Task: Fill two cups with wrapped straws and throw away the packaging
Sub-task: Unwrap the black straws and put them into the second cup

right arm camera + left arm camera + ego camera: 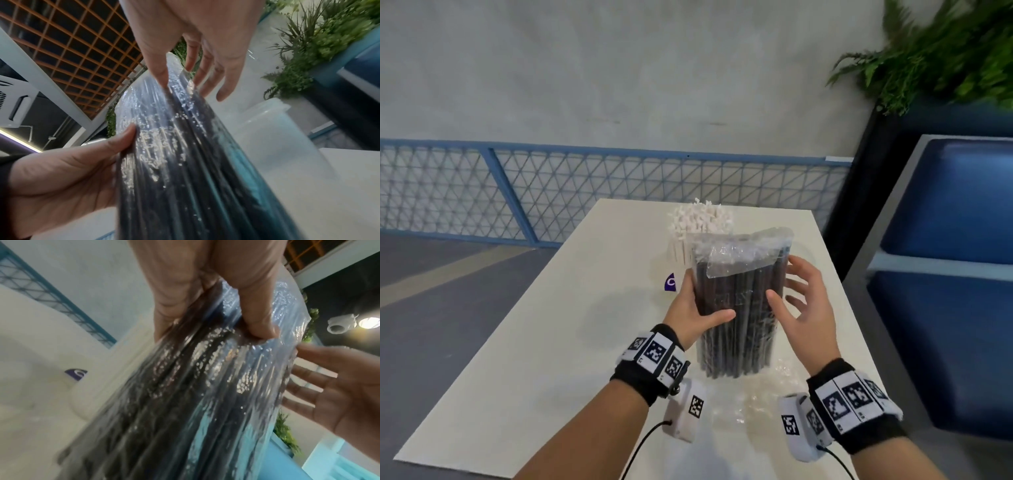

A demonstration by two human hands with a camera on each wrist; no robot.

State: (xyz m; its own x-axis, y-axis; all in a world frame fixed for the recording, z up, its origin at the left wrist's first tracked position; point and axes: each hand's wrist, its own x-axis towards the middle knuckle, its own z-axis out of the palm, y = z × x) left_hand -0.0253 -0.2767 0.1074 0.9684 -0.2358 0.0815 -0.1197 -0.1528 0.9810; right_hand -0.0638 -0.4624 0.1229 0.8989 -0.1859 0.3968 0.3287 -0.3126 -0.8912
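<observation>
A clear plastic bag of black straws stands upright just above the white table. My left hand grips its left side, thumb across the front, as the left wrist view shows close up. My right hand is spread beside the bag's right side, fingers straight, thumb near the front. Behind the bag stands a cup of white wrapped straws bearing a purple logo. The right wrist view shows a translucent cup just behind the bag.
Crumpled clear packaging lies on the table under my wrists. A blue padded seat stands close on the right, with a green plant above it. A blue mesh fence runs behind the table.
</observation>
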